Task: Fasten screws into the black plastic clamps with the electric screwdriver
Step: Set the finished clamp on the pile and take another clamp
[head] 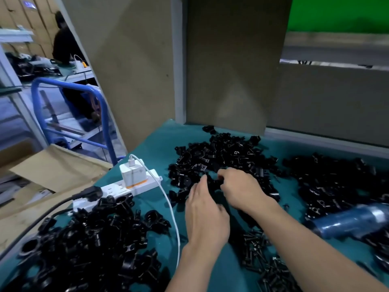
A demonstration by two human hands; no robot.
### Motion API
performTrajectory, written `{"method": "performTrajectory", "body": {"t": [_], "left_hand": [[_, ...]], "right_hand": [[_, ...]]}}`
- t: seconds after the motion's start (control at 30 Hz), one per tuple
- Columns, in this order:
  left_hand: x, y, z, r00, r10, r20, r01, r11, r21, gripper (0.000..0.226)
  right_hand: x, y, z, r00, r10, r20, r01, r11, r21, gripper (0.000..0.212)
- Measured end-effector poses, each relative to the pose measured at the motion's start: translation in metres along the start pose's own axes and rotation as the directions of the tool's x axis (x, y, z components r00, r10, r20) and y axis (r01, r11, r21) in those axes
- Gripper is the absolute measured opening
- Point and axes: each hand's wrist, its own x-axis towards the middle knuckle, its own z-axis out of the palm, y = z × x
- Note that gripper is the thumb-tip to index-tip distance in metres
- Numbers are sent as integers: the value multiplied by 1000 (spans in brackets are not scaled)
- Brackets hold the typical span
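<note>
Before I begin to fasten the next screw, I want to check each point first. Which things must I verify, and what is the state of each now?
1. Clamp taken: the right hand curls its fingers at the middle pile of black clamps; whether it grips one: cannot tell.
2. Left hand at the same pile, fingertips among the clamps: ok; what it holds: cannot tell.
3. Screws near: they lie in a heap beside the right forearm: ok.
4. Electric screwdriver in a hand: not ok; it is at the right, blurred, with no hand on it.
5. White cable off the work: it runs left of the left hand: ok.
</note>
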Motion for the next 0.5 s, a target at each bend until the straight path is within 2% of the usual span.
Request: {"method": "performTrajectory", "body": {"t": [0.07, 0.13, 0.2, 0.3, 0.33, 0.4, 0.47, 0.5], "left_hand": [[0, 2, -2, 1000, 8, -15, -8, 999, -38, 78], [1, 3, -3, 1000, 20, -16, -21, 994, -105, 70], [1, 8, -8, 1000, 20, 6, -18, 960, -278, 54], [2, 16, -13, 999, -9, 53, 38, 824, -566, 33], [1, 20, -13, 995, -10, 95, 67, 779, -624, 31], [-3, 28, -12, 974, 26, 225, 148, 681, -717, 36], [-10, 35, -9, 939, 124, 319, 176, 624, -761, 46], [-13, 38, -7, 918, 162, 362, 200, 599, -775, 46]], "right_hand": [[-11, 2, -10, 999, 27, -28, -26, 999, 28, 17], [-25, 4, -23, 995, 90, -45, -81, 981, 174, 25], [-47, 7, -34, 980, 191, -50, -152, 891, 427, 22], [-87, 13, -37, 962, 269, -43, -167, 708, 687, 21], [-101, 13, -36, 957, 289, -13, -165, 581, 797, 22], [-124, 14, -32, 937, 345, 57, -155, 262, 953, 21], [-145, 15, -29, 921, 363, 144, -141, -35, 989, 17], [-153, 16, -27, 926, 327, 187, -132, -182, 974, 13]]}}
